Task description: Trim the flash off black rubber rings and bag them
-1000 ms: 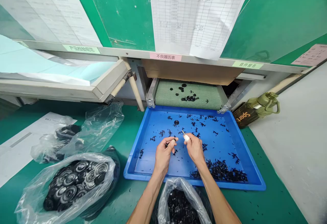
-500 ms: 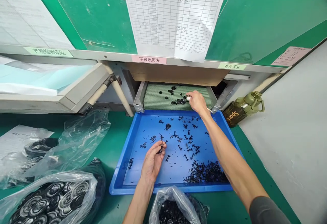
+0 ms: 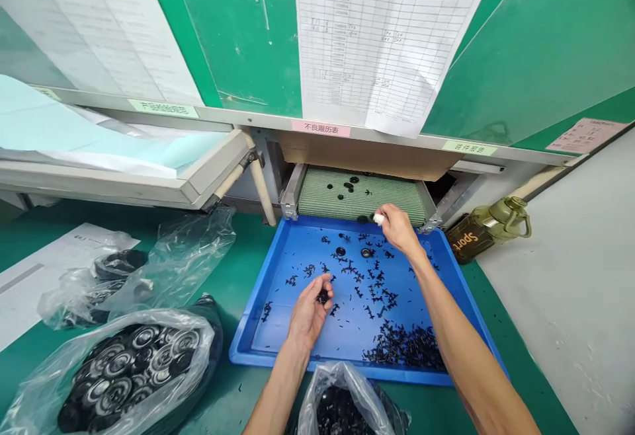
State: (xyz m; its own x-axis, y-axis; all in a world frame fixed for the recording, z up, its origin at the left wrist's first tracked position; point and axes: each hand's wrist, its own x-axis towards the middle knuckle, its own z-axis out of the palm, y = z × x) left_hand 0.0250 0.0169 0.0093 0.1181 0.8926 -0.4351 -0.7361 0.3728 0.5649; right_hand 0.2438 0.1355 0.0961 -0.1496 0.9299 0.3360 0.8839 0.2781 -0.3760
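Over the blue tray (image 3: 292, 336), my left hand (image 3: 310, 309) is palm up, fingers curled around a small black round part (image 3: 323, 296). My right hand (image 3: 397, 227) reaches to the tray's far edge, closed on a small white object (image 3: 379, 219) whose kind I cannot make out. Beside its fingertips, a black disc (image 3: 362, 219) is at the lip of the green conveyor belt (image 3: 317, 200). Two black discs, one a ringed disc (image 3: 368, 252), lie in the tray among scattered black branched scraps (image 3: 380, 279). A dense scrap heap (image 3: 409, 346) fills the near right corner.
An open plastic bag of black ringed discs (image 3: 119, 375) stands at left, another bag of black pieces (image 3: 342, 408) in front. A drink bottle (image 3: 489, 230) leans by the right wall. More black discs (image 3: 348, 187) sit on the belt, beneath a cardboard flap (image 3: 362, 154).
My right hand has drawn back from over the belt toward the tray. Several discs left the belt's front edge, and another ringed disc now lies in the tray. The view has shifted left.
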